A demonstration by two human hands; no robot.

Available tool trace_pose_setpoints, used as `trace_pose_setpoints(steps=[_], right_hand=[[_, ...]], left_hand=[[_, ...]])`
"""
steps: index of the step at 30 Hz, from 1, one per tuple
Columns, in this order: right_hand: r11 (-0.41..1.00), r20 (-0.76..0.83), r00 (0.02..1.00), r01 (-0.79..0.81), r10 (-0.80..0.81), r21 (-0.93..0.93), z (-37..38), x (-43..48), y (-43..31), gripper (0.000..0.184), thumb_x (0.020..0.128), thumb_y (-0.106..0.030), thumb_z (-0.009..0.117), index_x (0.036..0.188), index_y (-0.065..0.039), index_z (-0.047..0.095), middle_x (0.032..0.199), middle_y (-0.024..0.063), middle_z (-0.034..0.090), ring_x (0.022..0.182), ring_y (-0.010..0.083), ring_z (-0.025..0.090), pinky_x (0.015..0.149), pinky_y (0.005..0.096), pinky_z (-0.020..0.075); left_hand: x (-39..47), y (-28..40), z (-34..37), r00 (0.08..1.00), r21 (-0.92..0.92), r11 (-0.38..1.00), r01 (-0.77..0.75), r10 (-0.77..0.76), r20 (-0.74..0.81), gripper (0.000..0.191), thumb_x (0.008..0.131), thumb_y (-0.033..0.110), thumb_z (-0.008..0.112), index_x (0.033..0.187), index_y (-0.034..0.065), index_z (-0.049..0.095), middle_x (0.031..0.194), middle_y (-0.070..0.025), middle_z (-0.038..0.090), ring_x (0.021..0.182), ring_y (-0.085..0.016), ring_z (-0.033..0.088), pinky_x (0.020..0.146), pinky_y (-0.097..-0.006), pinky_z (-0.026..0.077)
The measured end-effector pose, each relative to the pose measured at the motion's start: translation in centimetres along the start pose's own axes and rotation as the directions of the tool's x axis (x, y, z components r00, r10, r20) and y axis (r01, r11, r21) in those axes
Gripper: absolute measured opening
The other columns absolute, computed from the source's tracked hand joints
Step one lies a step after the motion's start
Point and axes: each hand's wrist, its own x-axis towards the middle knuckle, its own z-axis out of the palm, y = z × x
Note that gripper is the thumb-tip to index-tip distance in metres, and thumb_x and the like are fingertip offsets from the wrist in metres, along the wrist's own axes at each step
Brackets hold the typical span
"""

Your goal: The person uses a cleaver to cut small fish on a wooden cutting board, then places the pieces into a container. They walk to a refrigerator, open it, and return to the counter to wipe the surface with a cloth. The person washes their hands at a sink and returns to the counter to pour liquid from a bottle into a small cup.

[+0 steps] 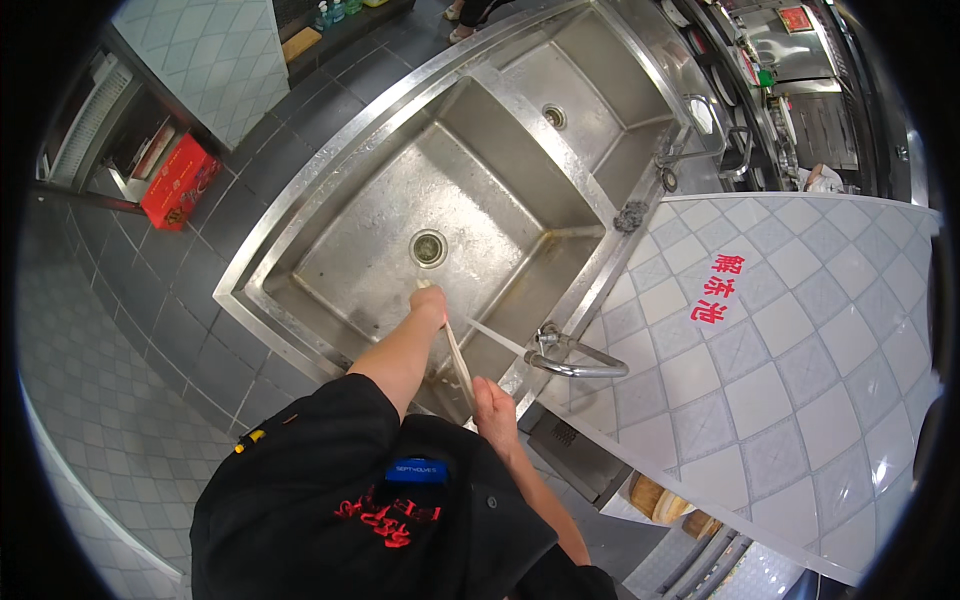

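Observation:
A long pale strip, apparently a twisted cloth [458,353], is stretched between my two hands over the near basin of a stainless steel sink [352,232]. My left hand [429,303] closes around its far part, and a short end pokes out beyond the fist toward the drain [428,248]. Nearer my body, at the basin's front rim, my right hand [494,405] grips the other end. Water streams from the chrome faucet [577,367] into the basin, just right of the cloth.
A second basin [562,82] adjoins at the far side. Steel wool [631,216] rests on the rim by the divider. A tiled wall [750,390] bearing red writing borders the right. A red box [178,182] stands at left. Another person's feet [454,26] show beyond the sink.

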Motion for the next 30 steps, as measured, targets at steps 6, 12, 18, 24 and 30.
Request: trace_pose_setpoints(steps=[6, 12, 18, 24, 30], right_hand=[[0.989, -0.177, 0.984, 0.048, -0.023, 0.137, 0.8, 0.0, -0.9, 0.044, 0.109, -0.036, 0.051, 0.081, -0.003, 0.057, 0.074, 0.0, 0.048, 0.072, 0.0128, 0.043, 0.067, 0.0321, 0.0423], [0.766, -0.254, 0.95, 0.026, 0.182, 0.643, 2.4, 8.8, 2.7, 0.041, 0.109, -0.042, 0.048, 0.12, -0.005, 0.061, 0.11, 0.0061, 0.064, 0.103, 0.0199, 0.059, 0.096, 0.0359, 0.0476], [0.392, -0.042, 0.961, -0.071, 0.272, 0.917, 2.9, 14.6, 6.6, 0.045, 0.107, -0.046, 0.049, 0.129, -0.008, 0.06, 0.128, 0.0107, 0.064, 0.118, 0.0277, 0.061, 0.106, 0.0456, 0.0478], [0.224, 0.08, 0.996, -0.088, 0.043, 0.971, 1.8, 13.5, 6.3, 0.046, 0.107, -0.047, 0.046, 0.13, -0.009, 0.06, 0.129, 0.011, 0.064, 0.12, 0.0287, 0.06, 0.107, 0.0449, 0.0472], [0.225, 0.038, 0.962, -0.101, 0.269, 0.969, 2.4, 13.9, 5.4, 0.047, 0.109, -0.045, 0.042, 0.13, -0.008, 0.06, 0.132, 0.0114, 0.064, 0.122, 0.0298, 0.06, 0.108, 0.0454, 0.0464]], left_hand=[[0.3, 2.7, -3.3, 0.933, 0.027, 0.936, -0.351, 0.352, -0.073, 0.039, 0.102, 0.041, 0.055, 0.109, 0.0072, 0.072, 0.11, -0.0211, 0.072, 0.099, -0.038, 0.069, 0.082, -0.0479, 0.055], [-9.7, 0.3, -2.8, 0.523, 0.468, 0.404, -0.786, 0.838, 0.155, 0.046, 0.104, 0.042, 0.048, 0.098, 0.001, 0.066, 0.103, -0.0262, 0.067, 0.102, -0.046, 0.061, 0.094, -0.0541, 0.046], [-17.7, -3.0, -0.5, 0.611, 0.037, 0.661, -0.749, 0.668, 0.425, 0.042, 0.103, 0.04, 0.05, 0.108, 0.0034, 0.069, 0.113, -0.0265, 0.069, 0.11, -0.044, 0.064, 0.094, -0.0504, 0.049], [-18.2, -2.3, -0.1, 0.631, 0.066, 0.656, -0.752, 0.688, 0.358, 0.036, 0.104, 0.033, 0.052, 0.114, 0.0023, 0.069, 0.108, -0.0231, 0.072, 0.106, -0.042, 0.067, 0.091, -0.0469, 0.051], [-20.2, -1.5, -1.1, 0.672, 0.006, 0.723, -0.691, 0.639, 0.375, 0.032, 0.102, 0.031, 0.055, 0.112, 0.0039, 0.069, 0.104, -0.0204, 0.074, 0.1, -0.036, 0.07, 0.086, -0.044, 0.054]])
